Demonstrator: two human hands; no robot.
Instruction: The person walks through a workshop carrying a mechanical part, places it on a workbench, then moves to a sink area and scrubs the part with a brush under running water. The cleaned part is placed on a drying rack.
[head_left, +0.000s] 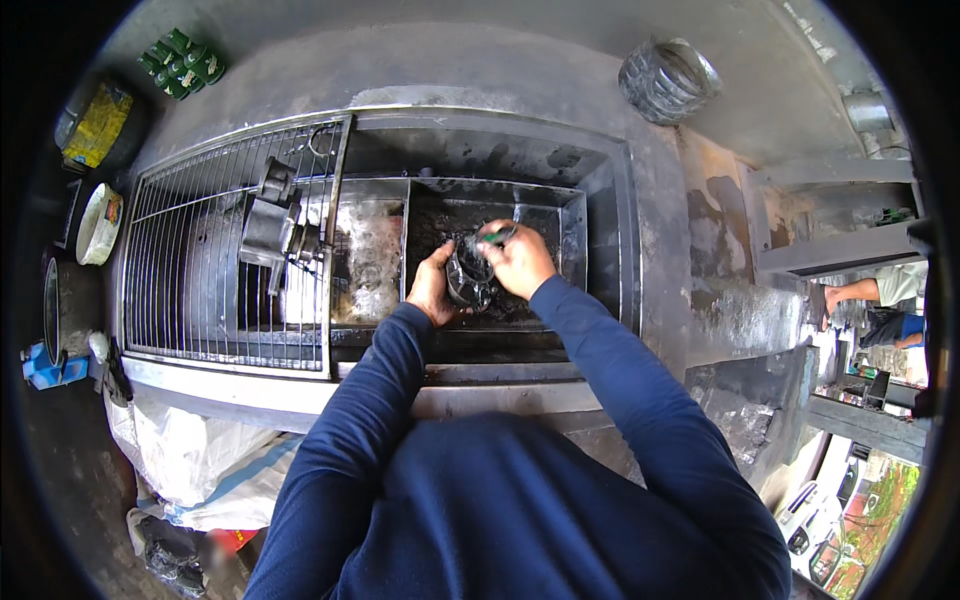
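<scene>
Over a dark, wet metal tray [573, 225], my left hand [430, 287] is closed on the side of a dark, wet, ring-shaped metal part [468, 290]. The fingers of my right hand [522, 262] are wrapped round a slim green-handled tool [497, 237], held at the upper right of the part. The tool's working end is blurred and partly hidden, so its exact kind does not show. Dark liquid covers the tray floor around both hands.
On the left, a wire grille [180, 270] bears a grey metal machine part [268, 230]. The trough's rim [628, 200] surrounds the tray. Green bottles [183, 65] stand far left, and a dark ribbed container [662, 85] far right. Another person's leg [850, 292] shows at the right.
</scene>
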